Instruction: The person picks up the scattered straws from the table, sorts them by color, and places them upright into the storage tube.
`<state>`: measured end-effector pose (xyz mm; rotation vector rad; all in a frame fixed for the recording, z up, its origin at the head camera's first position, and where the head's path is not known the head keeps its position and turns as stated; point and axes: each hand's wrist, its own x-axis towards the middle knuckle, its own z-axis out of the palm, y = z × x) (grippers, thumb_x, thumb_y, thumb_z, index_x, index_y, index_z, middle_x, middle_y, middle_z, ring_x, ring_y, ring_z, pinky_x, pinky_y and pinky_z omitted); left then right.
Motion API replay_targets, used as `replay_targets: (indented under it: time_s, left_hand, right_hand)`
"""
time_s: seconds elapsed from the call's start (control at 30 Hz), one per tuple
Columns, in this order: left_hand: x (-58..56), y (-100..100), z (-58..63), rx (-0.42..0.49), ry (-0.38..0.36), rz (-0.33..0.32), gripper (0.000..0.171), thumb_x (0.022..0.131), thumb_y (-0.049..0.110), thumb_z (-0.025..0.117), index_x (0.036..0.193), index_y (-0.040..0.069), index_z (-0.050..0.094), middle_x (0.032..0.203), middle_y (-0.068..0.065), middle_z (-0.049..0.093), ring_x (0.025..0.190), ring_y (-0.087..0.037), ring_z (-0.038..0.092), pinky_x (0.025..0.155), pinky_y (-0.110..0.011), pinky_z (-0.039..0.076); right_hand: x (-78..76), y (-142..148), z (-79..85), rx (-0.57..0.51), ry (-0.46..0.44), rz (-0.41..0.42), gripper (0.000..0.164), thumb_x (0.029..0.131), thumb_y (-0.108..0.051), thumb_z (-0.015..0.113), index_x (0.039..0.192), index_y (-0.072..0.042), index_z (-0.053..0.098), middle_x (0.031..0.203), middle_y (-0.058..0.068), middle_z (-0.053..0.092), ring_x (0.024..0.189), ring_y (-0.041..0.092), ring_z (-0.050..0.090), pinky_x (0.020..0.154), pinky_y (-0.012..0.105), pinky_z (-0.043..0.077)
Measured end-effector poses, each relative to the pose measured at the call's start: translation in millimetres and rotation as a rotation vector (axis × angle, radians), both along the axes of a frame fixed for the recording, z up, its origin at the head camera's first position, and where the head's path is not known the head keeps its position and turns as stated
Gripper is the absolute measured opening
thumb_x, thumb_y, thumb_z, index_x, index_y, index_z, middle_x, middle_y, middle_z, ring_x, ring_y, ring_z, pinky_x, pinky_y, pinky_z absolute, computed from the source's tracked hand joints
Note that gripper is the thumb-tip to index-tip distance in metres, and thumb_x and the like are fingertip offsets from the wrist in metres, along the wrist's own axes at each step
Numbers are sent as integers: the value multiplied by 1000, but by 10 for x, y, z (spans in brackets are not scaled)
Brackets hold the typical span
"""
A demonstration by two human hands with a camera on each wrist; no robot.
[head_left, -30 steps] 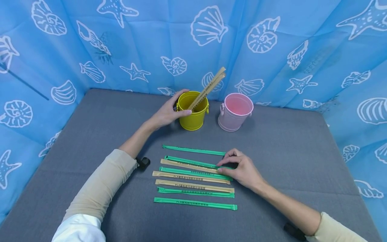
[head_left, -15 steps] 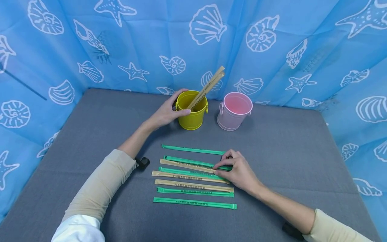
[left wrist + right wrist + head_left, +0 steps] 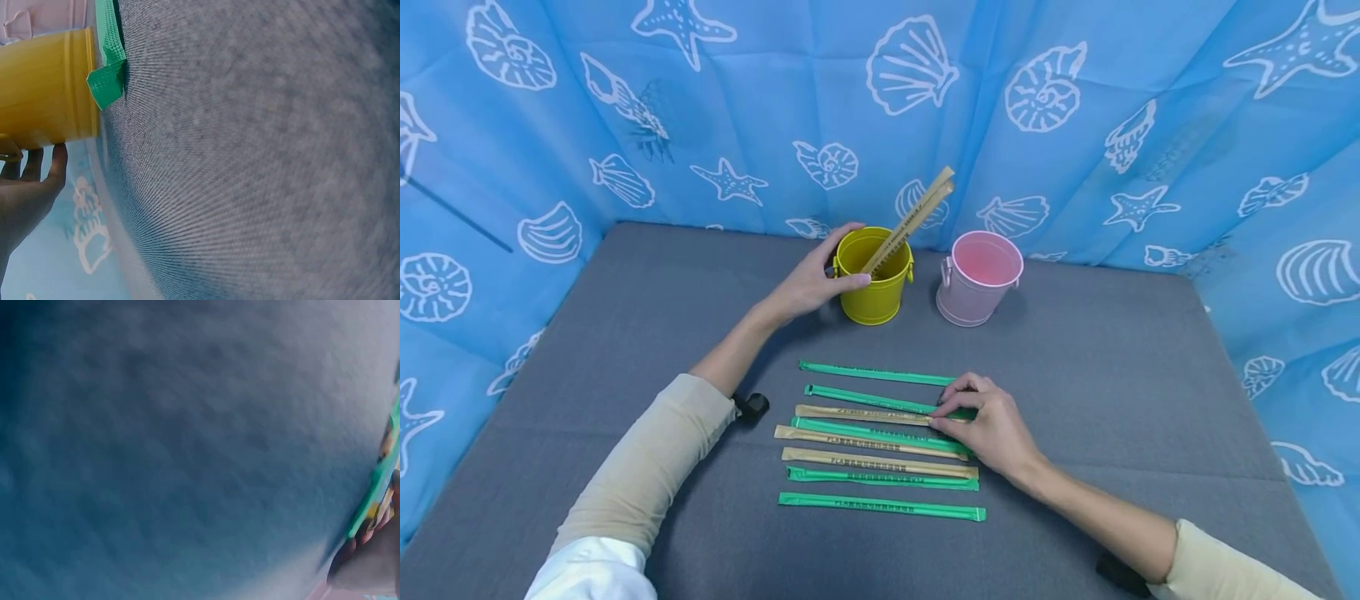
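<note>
My left hand (image 3: 812, 279) holds the yellow bucket (image 3: 871, 302) by its left side, thumb at the front of the rim. Two tan paper-wrapped straws (image 3: 917, 218) lean to the right inside that bucket. My right hand (image 3: 992, 425) pinches the right end of a tan wrapped straw (image 3: 857, 414) in the row on the table. This straw lies between a green wrapped straw (image 3: 865, 398) behind and another green straw (image 3: 872, 432) in front. In the right wrist view, the hand (image 3: 372, 562) shows only at the lower right edge, its fingertips partly hidden.
A pink bucket (image 3: 973, 292) stands right of the yellow one. More straws lie in the row, such as a tan straw (image 3: 880, 463) and the nearest green straw (image 3: 880, 506). One green straw (image 3: 872, 372) lies farthest back. A blue shell-print curtain (image 3: 737, 100) borders the grey table (image 3: 1112, 375).
My right hand has moved slightly left and now pinches the tan straw, whose left end has swung a little toward me, away from the green straw behind. My left hand stays on the yellow bucket.
</note>
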<state>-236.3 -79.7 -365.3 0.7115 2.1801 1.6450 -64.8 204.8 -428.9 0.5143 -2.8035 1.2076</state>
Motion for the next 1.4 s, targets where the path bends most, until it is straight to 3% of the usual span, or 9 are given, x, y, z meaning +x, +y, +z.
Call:
replay_targets:
  time_s: [0.1,0.27,0.5,0.57,0.83,1.07,1.27,1.4]
  left_hand:
    - [-2,-3,-10,4,-3,-3,76,95,15,66,157,12,23,150,-17,36,130,-35,41,106,-49,36]
    - [0,-4,-13,1,-12,3,76,96,16,66,157,12,23,150,-17,36,130,-36,41,105,-49,38]
    - [-164,13,-277,7,-5,15,79,95,19,68,159,20,21,150,-12,37,130,-33,42,105,-51,37]
    - [-176,16,-304,16,4,16,78,95,20,68,158,22,22,149,-10,38,130,-31,43,105,-51,37]
    - [-178,16,-319,22,27,19,75,95,25,69,157,27,26,146,-2,41,126,-21,46,103,-46,40]
    - [-186,21,-313,45,25,-1,75,95,23,68,157,25,25,145,-4,42,123,-23,48,98,-45,44]
    - [-186,-6,-315,35,35,15,75,96,21,68,157,25,25,147,-5,40,125,-25,46,99,-46,42]
    - [-170,-5,-301,34,21,14,77,95,19,68,158,23,24,150,-5,38,130,-24,43,104,-47,39]
  right_hand:
    - [-37,31,75,-51,-36,2,14,80,-11,84,83,-23,78,87,-13,66,80,7,62,69,25,51]
    - [-113,96,257,-102,-95,3,11,86,-12,79,89,-22,76,84,-10,70,68,12,63,59,24,50]
    - [-257,181,579,-162,-104,-11,10,88,-10,77,96,-15,77,91,-2,71,74,17,63,64,22,51]
    - [-296,202,671,-185,-99,-14,10,88,-10,76,97,-14,77,92,-1,72,74,17,62,63,22,50]
    - [-451,276,977,-171,19,-38,12,86,-7,78,97,-12,78,92,0,69,73,16,57,60,20,46]
    - [-604,356,1177,-175,26,-119,11,87,-12,79,98,-9,78,92,2,70,71,16,59,60,19,48]
    - [-784,417,1231,-187,80,-202,17,90,-18,75,101,-6,77,89,0,72,78,15,66,67,20,49]
    - [-911,467,1238,-251,86,-250,22,91,-19,74,104,-2,75,88,-2,73,82,16,69,68,21,48]
